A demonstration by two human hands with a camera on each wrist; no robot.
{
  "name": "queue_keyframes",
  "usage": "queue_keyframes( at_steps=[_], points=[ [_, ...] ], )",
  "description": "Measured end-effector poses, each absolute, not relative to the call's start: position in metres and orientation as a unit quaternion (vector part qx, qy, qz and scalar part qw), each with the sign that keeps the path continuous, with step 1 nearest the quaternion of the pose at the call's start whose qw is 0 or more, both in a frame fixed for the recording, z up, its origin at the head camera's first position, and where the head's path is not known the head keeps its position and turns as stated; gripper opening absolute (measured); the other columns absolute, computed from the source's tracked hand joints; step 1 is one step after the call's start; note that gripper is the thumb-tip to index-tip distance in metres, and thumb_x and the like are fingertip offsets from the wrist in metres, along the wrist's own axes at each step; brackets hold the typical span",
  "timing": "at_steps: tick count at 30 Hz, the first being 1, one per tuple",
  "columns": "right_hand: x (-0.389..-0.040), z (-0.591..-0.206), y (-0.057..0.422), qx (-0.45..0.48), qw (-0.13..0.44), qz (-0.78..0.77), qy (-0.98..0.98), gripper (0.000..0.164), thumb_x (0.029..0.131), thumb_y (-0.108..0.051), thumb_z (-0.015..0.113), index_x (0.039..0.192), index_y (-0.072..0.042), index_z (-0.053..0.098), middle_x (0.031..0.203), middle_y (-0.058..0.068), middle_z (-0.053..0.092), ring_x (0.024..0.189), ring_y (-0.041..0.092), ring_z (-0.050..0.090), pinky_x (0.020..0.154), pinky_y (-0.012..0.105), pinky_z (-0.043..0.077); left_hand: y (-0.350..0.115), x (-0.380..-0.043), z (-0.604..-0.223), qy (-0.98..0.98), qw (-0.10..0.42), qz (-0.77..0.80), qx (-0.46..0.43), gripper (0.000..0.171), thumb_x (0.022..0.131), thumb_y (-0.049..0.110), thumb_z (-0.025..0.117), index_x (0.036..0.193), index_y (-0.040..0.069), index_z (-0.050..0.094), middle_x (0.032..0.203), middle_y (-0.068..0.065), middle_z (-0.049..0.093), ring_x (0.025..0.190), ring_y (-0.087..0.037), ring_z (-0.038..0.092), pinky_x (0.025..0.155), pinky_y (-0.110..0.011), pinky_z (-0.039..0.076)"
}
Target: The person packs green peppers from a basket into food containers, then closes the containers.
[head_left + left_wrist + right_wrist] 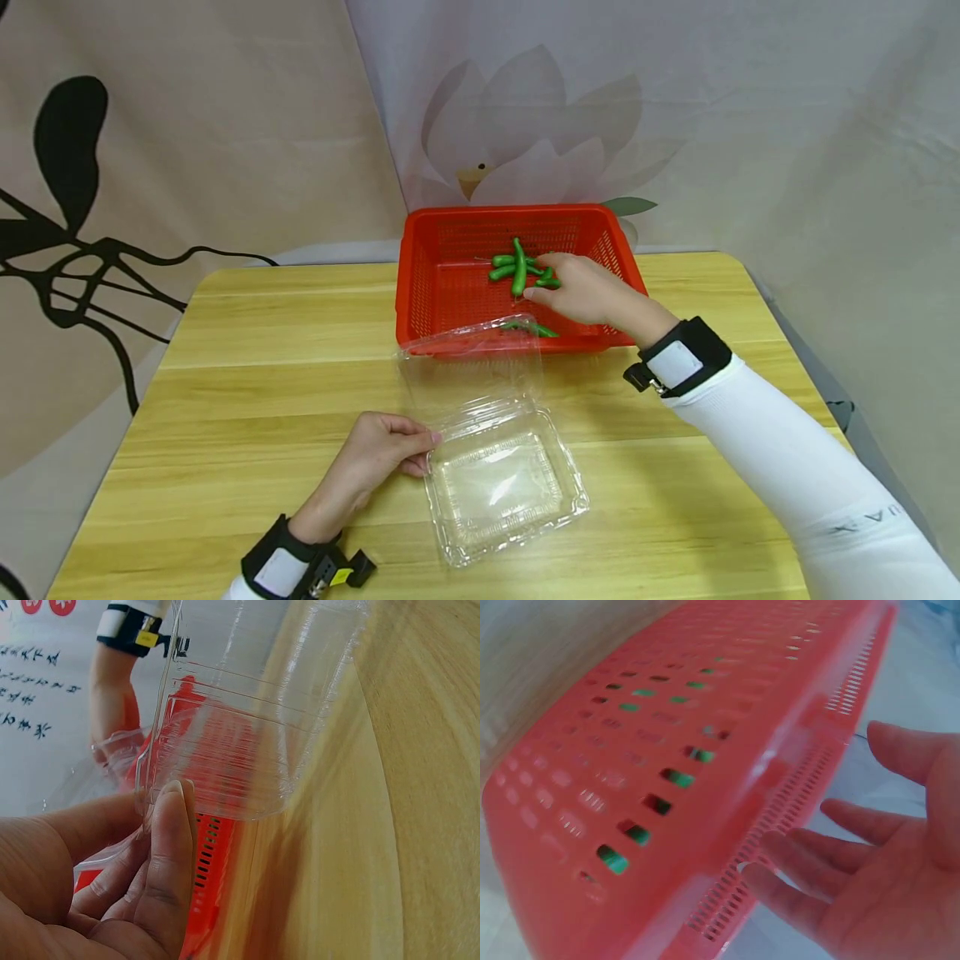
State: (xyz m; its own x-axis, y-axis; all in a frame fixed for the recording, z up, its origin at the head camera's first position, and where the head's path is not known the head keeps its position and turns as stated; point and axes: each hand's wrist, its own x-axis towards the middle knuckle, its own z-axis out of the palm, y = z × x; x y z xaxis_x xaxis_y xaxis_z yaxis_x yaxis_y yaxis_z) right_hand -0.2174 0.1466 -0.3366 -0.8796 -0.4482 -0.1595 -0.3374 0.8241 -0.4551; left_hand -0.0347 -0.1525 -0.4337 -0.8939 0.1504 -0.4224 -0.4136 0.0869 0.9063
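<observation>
My left hand [386,454] pinches the left edge of a clear plastic clamshell box [498,483] between thumb and fingers. The box lies with its lid [472,375] folded back, the lid's far end overlapping the front rim of a red plastic basket [427,333]. Thumb and fingertips at the box edge also show in the left wrist view. Over the basket, my right hand [581,287] reaches in from the right, thumb and fingers apart beside several green chili peppers [519,267]. In the right wrist view its fingers [802,900] are spread, with nothing between them, near the basket rim.
A wooden table [285,350] carries the basket and box. More green peppers [546,331] lie near the basket's front wall, partly behind the clear lid. A printed cloth backdrop [247,125] hangs behind the table.
</observation>
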Motion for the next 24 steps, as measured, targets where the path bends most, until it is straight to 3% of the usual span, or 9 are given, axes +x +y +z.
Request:
queue_keyframes(
  at_steps=[2, 4, 7, 13, 19, 24],
  points=[
    [-0.221, -0.339, 0.142, -0.21, 0.142, -0.195, 0.948, 0.061, 0.102, -0.035, 0.069, 0.147, 0.003, 0.053, 0.124, 0.017, 0.067, 0.101, 0.031, 0.063, 0.089, 0.046, 0.055, -0.152, -0.034, -0.433, 0.706, 0.211, 0.67, -0.092, 0.018, 0.093, 0.003, 0.078, 0.097, -0.014, 0.074, 0.076, -0.019, 0.072, 0.06, -0.017, 0.069, 0.06, -0.031, 0.064],
    [-0.224, -0.341, 0.138, -0.214, 0.151, -0.169, 0.95, 0.05, 0.102, -0.034, 0.07, 0.137, 0.0, 0.061, 0.104, 0.013, 0.067, 0.085, 0.028, 0.059, 0.073, 0.04, 0.051, -0.152, -0.034, -0.434, 0.705, 0.213, 0.67, -0.092, 0.019, 0.093, 0.003, 0.078, 0.098, -0.015, 0.074, 0.077, -0.02, 0.072, 0.06, -0.017, 0.069, 0.06, -0.031, 0.064],
    [-0.225, -0.341, 0.132, -0.223, 0.165, -0.124, 0.953, 0.033, 0.101, -0.034, 0.07, 0.117, -0.006, 0.067, 0.084, 0.008, 0.058, 0.079, 0.025, 0.057, 0.066, 0.036, 0.046, -0.152, -0.033, -0.433, 0.704, 0.215, 0.671, -0.092, 0.02, 0.093, 0.003, 0.078, 0.099, -0.015, 0.074, 0.078, -0.021, 0.072, 0.06, -0.017, 0.07, 0.06, -0.031, 0.064],
    [-0.23, -0.337, 0.121, -0.242, 0.204, -0.078, 0.946, 0.017, 0.1, -0.024, 0.072, 0.098, -0.007, 0.069, 0.079, 0.006, 0.057, 0.076, 0.025, 0.057, 0.068, 0.035, 0.045, -0.152, -0.033, -0.434, 0.707, 0.212, 0.669, -0.091, 0.018, 0.093, 0.003, 0.078, 0.098, -0.014, 0.074, 0.078, -0.021, 0.072, 0.061, -0.017, 0.07, 0.06, -0.031, 0.065],
    [-0.236, -0.344, 0.112, -0.261, 0.25, -0.038, 0.932, 0.005, 0.099, -0.007, 0.067, 0.097, -0.003, 0.067, 0.083, 0.006, 0.057, 0.074, 0.021, 0.053, 0.062, 0.029, 0.042, -0.153, -0.03, -0.434, 0.71, 0.212, 0.666, -0.094, 0.019, 0.093, 0.004, 0.078, 0.098, -0.014, 0.074, 0.079, -0.02, 0.073, 0.061, -0.017, 0.07, 0.061, -0.032, 0.065],
    [-0.237, -0.35, 0.106, -0.265, 0.267, -0.002, 0.927, 0.003, 0.101, -0.007, 0.066, 0.102, -0.004, 0.067, 0.084, 0.006, 0.058, 0.074, 0.02, 0.053, 0.064, 0.029, 0.044, -0.152, -0.029, -0.433, 0.711, 0.21, 0.665, -0.093, 0.019, 0.093, 0.004, 0.078, 0.099, -0.014, 0.074, 0.079, -0.021, 0.073, 0.061, -0.017, 0.07, 0.061, -0.033, 0.065]
  ],
)
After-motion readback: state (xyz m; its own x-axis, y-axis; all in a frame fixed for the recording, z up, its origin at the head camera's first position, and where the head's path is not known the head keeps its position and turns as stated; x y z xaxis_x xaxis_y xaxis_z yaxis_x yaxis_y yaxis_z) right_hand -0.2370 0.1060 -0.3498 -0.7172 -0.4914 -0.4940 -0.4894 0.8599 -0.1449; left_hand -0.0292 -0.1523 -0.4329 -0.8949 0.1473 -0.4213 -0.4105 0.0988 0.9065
